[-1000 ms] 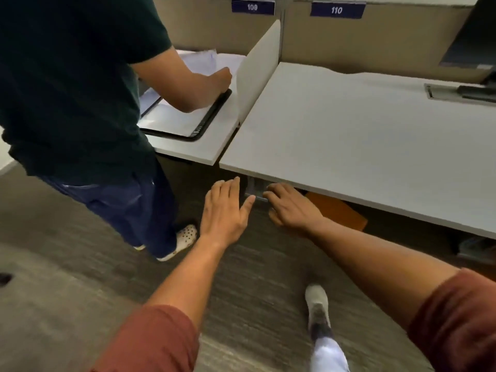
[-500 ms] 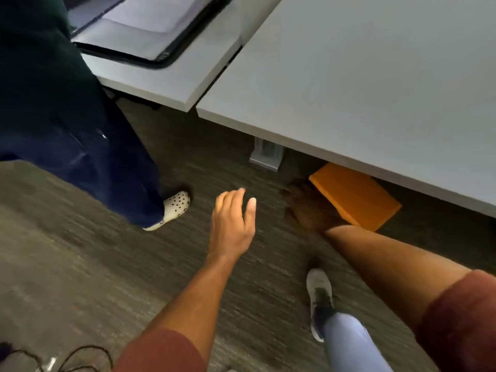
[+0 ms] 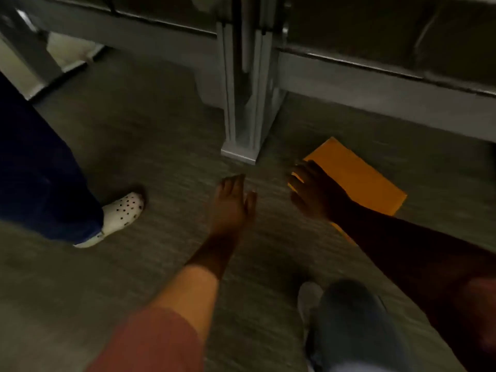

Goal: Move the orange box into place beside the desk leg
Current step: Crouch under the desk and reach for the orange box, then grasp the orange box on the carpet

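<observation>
Head: my right hand [image 3: 315,193] spread flat on box [image 3: 357,178] near corner, not gripping; left [image 3: 232,206] open, free. Box looks light, stiff; slide toward leg [image 3: 243,124].

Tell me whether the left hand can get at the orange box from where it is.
Probably yes. The left hand hovers open over bare carpet, apart from the box; only the right hand, on the box's near corner, lies between.
</observation>
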### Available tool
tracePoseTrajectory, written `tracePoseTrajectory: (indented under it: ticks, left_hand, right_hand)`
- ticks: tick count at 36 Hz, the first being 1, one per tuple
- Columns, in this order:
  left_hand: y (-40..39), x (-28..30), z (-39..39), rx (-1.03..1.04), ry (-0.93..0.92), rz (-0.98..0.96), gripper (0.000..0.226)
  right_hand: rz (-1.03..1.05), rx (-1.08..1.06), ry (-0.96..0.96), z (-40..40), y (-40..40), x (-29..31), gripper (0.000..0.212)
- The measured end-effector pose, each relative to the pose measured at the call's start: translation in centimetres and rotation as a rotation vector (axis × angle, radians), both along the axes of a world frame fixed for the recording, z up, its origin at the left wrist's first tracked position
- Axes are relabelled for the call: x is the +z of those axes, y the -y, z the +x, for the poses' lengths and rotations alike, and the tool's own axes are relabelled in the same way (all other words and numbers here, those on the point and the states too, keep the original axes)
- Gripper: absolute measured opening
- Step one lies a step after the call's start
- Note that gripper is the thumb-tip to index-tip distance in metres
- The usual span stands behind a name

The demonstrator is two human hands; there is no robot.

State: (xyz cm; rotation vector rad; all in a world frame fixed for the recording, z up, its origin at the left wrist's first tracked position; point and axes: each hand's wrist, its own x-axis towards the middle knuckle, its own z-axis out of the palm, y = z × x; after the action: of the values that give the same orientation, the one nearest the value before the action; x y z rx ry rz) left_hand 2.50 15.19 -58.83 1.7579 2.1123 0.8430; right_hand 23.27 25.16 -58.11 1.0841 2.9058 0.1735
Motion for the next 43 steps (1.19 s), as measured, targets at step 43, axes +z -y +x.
tracePoseTrajectory:
  ticks: [43]
  left_hand:
    - [-19.2,-22.9,24.8,-0.013,0.543,-0.524,0.076]
  right_hand:
    - [0.059,-0.563,-0.161,26.8,-15.2,-22.9,0.058]
